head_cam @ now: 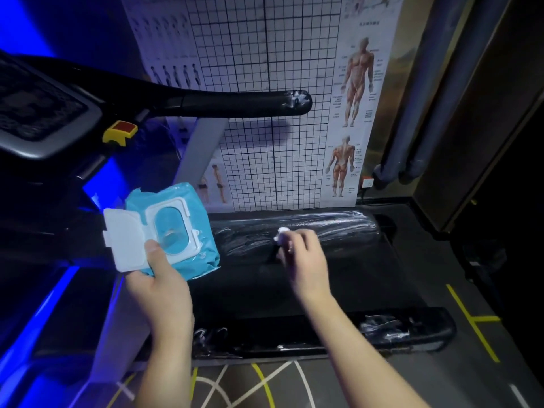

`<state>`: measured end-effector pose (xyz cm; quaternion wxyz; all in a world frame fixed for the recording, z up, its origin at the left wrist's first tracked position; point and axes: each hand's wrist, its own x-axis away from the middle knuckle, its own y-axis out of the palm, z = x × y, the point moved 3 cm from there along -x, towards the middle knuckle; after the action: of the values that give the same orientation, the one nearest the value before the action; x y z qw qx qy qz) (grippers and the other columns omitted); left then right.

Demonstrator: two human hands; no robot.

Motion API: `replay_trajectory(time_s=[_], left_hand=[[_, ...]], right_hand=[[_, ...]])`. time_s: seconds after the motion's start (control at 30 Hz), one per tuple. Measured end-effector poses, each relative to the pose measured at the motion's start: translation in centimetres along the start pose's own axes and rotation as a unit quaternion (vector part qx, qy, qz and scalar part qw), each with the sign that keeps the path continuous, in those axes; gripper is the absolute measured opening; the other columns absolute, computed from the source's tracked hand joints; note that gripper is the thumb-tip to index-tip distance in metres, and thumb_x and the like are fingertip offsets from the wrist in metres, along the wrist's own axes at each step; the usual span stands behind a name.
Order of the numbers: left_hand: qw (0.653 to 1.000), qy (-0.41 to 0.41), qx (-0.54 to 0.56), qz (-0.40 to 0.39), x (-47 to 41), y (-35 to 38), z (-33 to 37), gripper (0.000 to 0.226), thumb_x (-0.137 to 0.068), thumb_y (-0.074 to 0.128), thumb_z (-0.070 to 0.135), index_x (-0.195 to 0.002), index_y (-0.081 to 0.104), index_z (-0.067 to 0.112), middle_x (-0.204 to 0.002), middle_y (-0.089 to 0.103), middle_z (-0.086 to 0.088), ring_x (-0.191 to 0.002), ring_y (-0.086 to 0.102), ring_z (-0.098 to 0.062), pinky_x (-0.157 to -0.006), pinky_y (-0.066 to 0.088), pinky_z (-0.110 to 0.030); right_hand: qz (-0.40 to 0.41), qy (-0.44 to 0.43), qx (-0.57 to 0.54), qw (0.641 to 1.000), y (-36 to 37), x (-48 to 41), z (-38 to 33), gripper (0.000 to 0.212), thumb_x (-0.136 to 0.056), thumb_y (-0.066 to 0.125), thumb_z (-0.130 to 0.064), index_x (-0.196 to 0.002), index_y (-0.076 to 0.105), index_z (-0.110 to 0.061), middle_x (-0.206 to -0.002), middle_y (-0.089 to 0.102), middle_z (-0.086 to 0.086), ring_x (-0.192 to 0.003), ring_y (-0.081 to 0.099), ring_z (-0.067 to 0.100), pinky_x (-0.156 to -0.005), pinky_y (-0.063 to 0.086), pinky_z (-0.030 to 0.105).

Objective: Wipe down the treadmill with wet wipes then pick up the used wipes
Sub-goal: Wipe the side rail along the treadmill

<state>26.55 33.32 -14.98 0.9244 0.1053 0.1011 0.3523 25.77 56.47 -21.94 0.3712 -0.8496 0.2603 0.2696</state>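
Note:
My left hand (160, 278) holds a blue pack of wet wipes (173, 228) with its white flip lid open, raised above the left side of the treadmill. My right hand (303, 254), blurred by motion, is closed on a small bunched white wipe (282, 232) over the black treadmill belt (338, 278). The far side rail (309, 228) glistens with wet streaks. The black handlebar (235, 103) runs across above, wet marks at its end. The console (38, 110) sits at the upper left.
The near side rail (382, 328) also shows wet streaks. A grid chart and anatomy posters (350, 113) cover the wall behind. A red and yellow stop button (120, 129) sits beside the console. Yellow floor lines (471, 319) run at the right, dark panels beyond.

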Motion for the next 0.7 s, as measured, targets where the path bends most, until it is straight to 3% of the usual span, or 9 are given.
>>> replay_trajectory(time_s=[0.07,0.1,0.17,0.23,0.3,0.4,0.53,0.63,0.7], left_hand=[[1.0,0.004,0.01,0.011,-0.7,-1.0,0.3,0.038,-0.109,0.056,0.026,-0.143,0.059,0.008,-0.127,0.069,-0.004,-0.111,0.069,-0.012,-0.08,0.056,-0.014],[1.0,0.005,0.011,0.017,-1.1,-1.6,0.3,0.039,-0.109,0.056,0.026,-0.143,0.059,0.008,-0.128,0.069,-0.005,-0.111,0.069,-0.013,-0.079,0.056,-0.014],[1.0,0.012,0.011,0.023,-1.6,-2.7,0.4,0.042,-0.109,0.055,0.026,-0.145,0.058,0.005,-0.131,0.069,-0.008,-0.113,0.07,-0.016,-0.079,0.057,-0.014],[1.0,0.023,0.005,0.016,-1.8,-3.6,0.7,0.044,-0.108,0.055,0.028,-0.145,0.058,0.004,-0.133,0.069,-0.01,-0.114,0.07,-0.018,-0.079,0.057,-0.013],[1.0,0.02,-0.005,0.023,-1.9,-4.2,1.1,0.044,-0.109,0.055,0.029,-0.147,0.057,0.008,-0.131,0.069,-0.005,-0.107,0.072,-0.007,-0.076,0.056,-0.011],[1.0,0.012,-0.016,0.021,-2.0,-4.8,1.2,0.042,-0.109,0.054,0.029,-0.147,0.056,0.012,-0.127,0.067,0.002,-0.094,0.068,0.009,-0.075,0.056,-0.011],[0.999,-0.002,-0.035,0.018,-2.6,-6.0,1.2,0.04,-0.11,0.054,0.027,-0.146,0.057,0.009,-0.123,0.065,0.003,-0.089,0.069,0.006,-0.065,0.049,-0.004],[0.999,-0.01,-0.05,0.008,-3.2,-7.5,1.3,0.041,-0.11,0.054,0.029,-0.147,0.056,0.011,-0.123,0.064,0.005,-0.096,0.067,-0.006,-0.063,0.048,-0.003],[0.999,-0.014,-0.051,0.0,-4.0,-8.6,1.1,0.041,-0.11,0.054,0.03,-0.147,0.055,0.012,-0.124,0.064,0.004,-0.094,0.065,0.004,-0.064,0.049,-0.003]], right_hand=[[0.049,0.064,0.009,0.997,-1.9,-0.5,2.3,0.019,-0.09,0.064,-0.011,-0.11,0.066,-0.011,-0.107,0.056,0.003,-0.096,0.059,0.025,-0.087,0.045,0.013],[0.095,0.087,0.024,0.991,-3.2,-0.7,3.5,0.018,-0.092,0.06,-0.012,-0.109,0.065,-0.007,-0.106,0.056,0.007,-0.096,0.057,0.025,-0.088,0.045,0.015],[0.177,0.129,0.044,0.975,-5.4,-1.0,5.0,0.016,-0.094,0.06,-0.009,-0.108,0.064,-0.003,-0.102,0.056,0.013,-0.092,0.055,0.025,-0.087,0.049,0.033],[0.21,0.158,0.039,0.964,-5.7,-1.1,4.5,0.013,-0.093,0.065,-0.004,-0.105,0.066,-0.002,-0.098,0.057,0.012,-0.088,0.055,0.024,-0.082,0.048,0.036],[0.183,0.095,0.034,0.978,-3.6,-1.1,1.3,0.01,-0.092,0.065,-0.004,-0.101,0.068,-0.004,-0.094,0.061,0.009,-0.086,0.055,0.024,-0.082,0.045,0.028],[0.057,-0.03,-0.006,0.998,2.0,0.0,-4.7,0.011,-0.092,0.062,-0.008,-0.102,0.068,-0.007,-0.096,0.064,0.005,-0.088,0.055,0.024,-0.084,0.047,0.035],[-0.044,-0.078,-0.039,0.995,6.7,0.7,-8.4,0.02,-0.097,0.054,-0.018,-0.109,0.067,-0.009,-0.101,0.058,0.004,-0.091,0.058,0.025,-0.081,0.052,0.042],[0.016,-0.005,-0.022,1.0,5.1,0.1,-5.3,0.021,-0.094,0.053,-0.021,-0.11,0.065,-0.015,-0.103,0.057,-0.004,-0.092,0.055,0.006,-0.088,0.053,0.041],[0.113,0.064,0.025,0.991,2.3,-0.2,-2.3,0.022,-0.092,0.055,-0.014,-0.111,0.064,-0.008,-0.102,0.058,0.008,-0.095,0.054,0.017,-0.086,0.052,0.044]])
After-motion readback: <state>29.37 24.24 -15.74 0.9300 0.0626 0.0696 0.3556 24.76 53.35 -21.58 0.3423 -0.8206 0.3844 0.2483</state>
